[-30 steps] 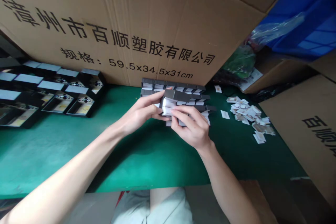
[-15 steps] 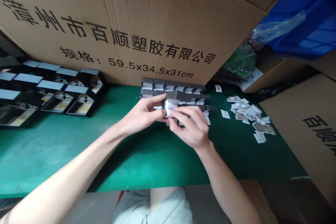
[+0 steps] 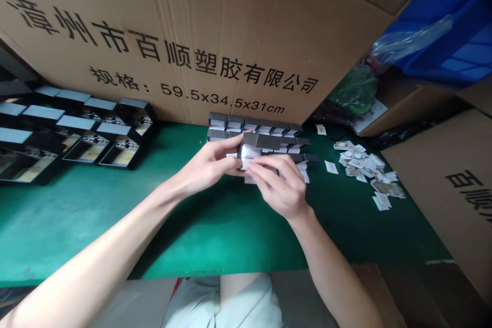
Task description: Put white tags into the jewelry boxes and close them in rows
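My left hand [image 3: 211, 163] is closed around the left side of a small dark box [image 3: 251, 140] with its lid raised. White padding [image 3: 250, 152] shows inside the box. At the front of the opening, my right hand [image 3: 282, 182] pinches with thumb and fingertips at a white piece [image 3: 246, 163]; whether it is an insert or part of the lining I cannot tell. Just behind my hands stand rows of similar small dark open boxes [image 3: 265, 126] with white insides, partly hidden by the hands and the held box.
Larger black boxes [image 3: 117, 156] with pale lids stand at the left on the green table [image 3: 184, 236]. A loose pile of small white pieces [image 3: 363, 164] lies at the right. A big cardboard carton [image 3: 230, 20] walls off the back, another carton [image 3: 446, 154] the right.
The right fingertips have shifted slightly at the box's front, with the thumb drawn closer to the fingers. The left hand keeps its hold, and the view has moved a little.
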